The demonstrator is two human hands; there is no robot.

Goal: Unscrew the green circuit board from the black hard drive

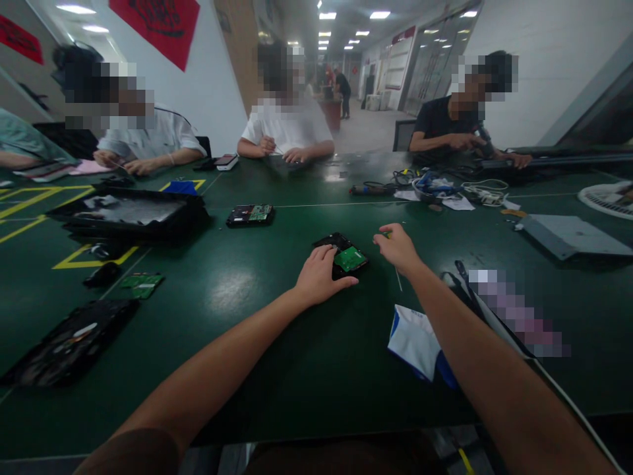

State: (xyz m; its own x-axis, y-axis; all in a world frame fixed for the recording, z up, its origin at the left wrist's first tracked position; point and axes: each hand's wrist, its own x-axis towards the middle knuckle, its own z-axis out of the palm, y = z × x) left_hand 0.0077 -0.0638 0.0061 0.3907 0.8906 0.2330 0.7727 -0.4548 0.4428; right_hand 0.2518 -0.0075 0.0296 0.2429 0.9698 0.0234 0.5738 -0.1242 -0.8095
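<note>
The left hand lies on the near left side of a small black drive. The fingers are bent over its edge and the thumb sticks out along the near side. The hand is loose and half open, pressing down and not gripping. The drive sits in the middle of the green table, and a green board shows on its top.

The right hand is just to the right of the drive, not touching it. Its fingers are curled shut around what looks like a thin tool; the view is too blurry to be sure. A white bag lies near, under the right arm.

Farther off is a second drive, and a black tray sits on the left. Three other people sit across the table.
</note>
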